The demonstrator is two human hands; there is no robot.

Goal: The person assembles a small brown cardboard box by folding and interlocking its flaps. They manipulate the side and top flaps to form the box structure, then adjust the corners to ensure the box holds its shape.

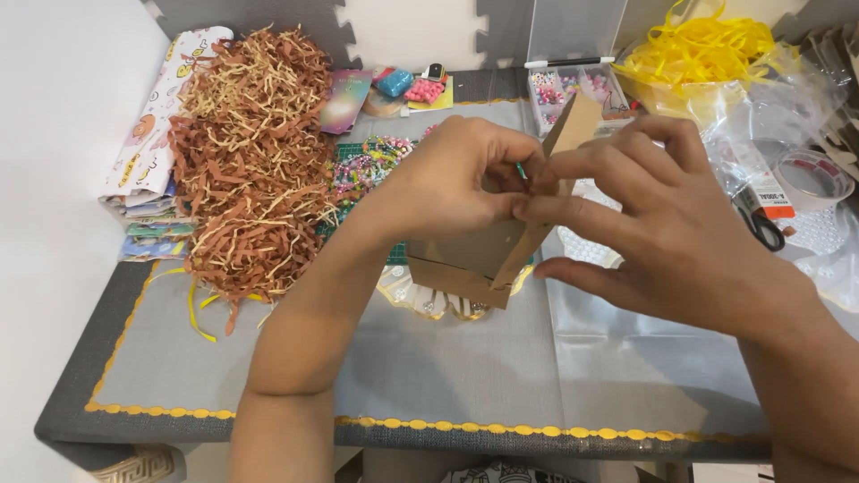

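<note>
Both hands are working a brown paper bag (479,259) above the middle of the grey table (447,376). The left hand (456,179) is pinching the bag's upper edge between thumb and fingers, and the right hand (662,215) is pinching the same edge just beside it, fingertips meeting. The bag is hanging below the two grips, its base touching the mat. Brown shredded paper (250,152) is lying toward the table's far left corner.
</note>
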